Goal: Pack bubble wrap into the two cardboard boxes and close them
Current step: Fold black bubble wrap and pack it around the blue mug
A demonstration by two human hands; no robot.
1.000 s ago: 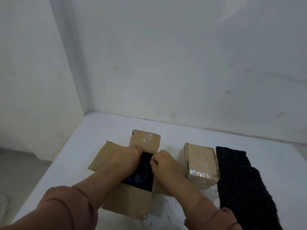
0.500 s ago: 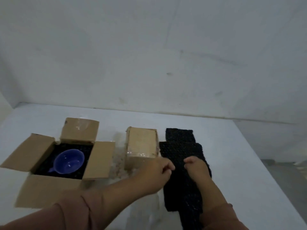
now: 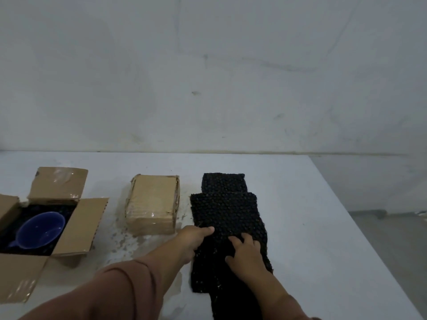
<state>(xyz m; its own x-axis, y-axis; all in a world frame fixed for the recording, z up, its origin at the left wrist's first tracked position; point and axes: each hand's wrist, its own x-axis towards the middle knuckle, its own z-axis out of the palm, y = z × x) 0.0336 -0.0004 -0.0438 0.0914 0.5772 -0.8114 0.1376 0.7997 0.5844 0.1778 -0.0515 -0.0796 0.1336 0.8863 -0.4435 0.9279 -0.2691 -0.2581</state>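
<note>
Big pale wall (image 3: 208, 72) fills the whole top half, scuffed, no writing on it. Below that the white worktop (image 3: 323, 239) takes up the lower half; its right edge runs diagonally down to the bottom right corner, with floor beyond. Loads of bare room right of the wrap and along the back by the wall.

Open cardboard box (image 3: 76, 227) sits at the left edge of the frame, flaps splayed out, its left side cut off by the frame. Shiny tape on the flaps, no label I can read. It's lined with something black, and a blue cup (image 3: 41, 229) lies in there, handle pointing lower left.

The black bubble wrap (image 3: 226, 211) is right of centre, a couple of sheets overlapping, running from mid-frame down past the bottom edge, so I can't see where it ends.

Closed cardboard box (image 3: 152, 202) stands in the middle, just left of the wrap, wrapped in clear tape, no print visible. Stained patch on the worktop around it.

Left hand (image 3: 196, 236) pinches the wrap's left edge, thumb on top, fingers tucked under and hidden. Right hand (image 3: 245, 252) lies flat on the wrap, fingers spread, gripping nothing. Brownish sleeve (image 3: 111, 294) lower left.
</note>
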